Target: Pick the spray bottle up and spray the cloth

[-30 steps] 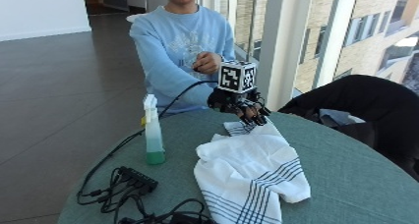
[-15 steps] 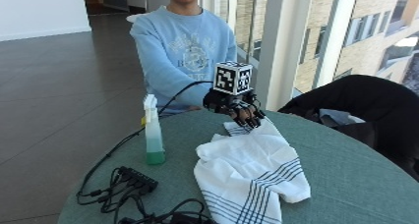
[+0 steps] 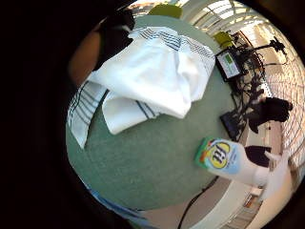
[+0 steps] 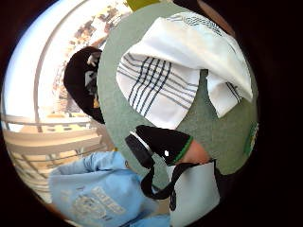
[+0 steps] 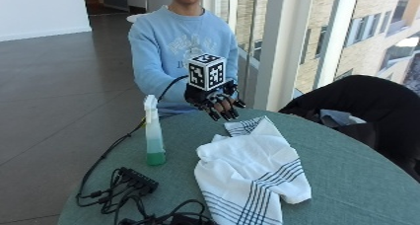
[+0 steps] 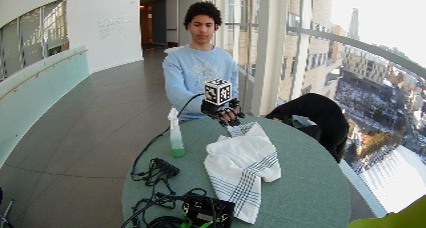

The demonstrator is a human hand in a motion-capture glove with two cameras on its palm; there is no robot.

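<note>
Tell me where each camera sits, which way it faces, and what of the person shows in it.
Outside view: across the table, facing the person; gloved right hand above the table's far edge, holding nothing.
Wide outside view: same side, farther back; whole upper body, green table.
Little-finger palm view: looks down from the palm at spray bottle and cloth; a bare fingertip shows.
Thumb palm view: looks down at cloth and the person's sweater; a gloved finger shows.
All four share the cloth.

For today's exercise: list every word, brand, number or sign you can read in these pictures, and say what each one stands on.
"Cif": on the label of the spray bottle, seen in the little finger side palm view.
Sweatshirt: printed lettering on the chest, too blurred to read.
Wall in the wide outside view: lettering, too small to read.
Cloth: stripes only, no text.
</note>
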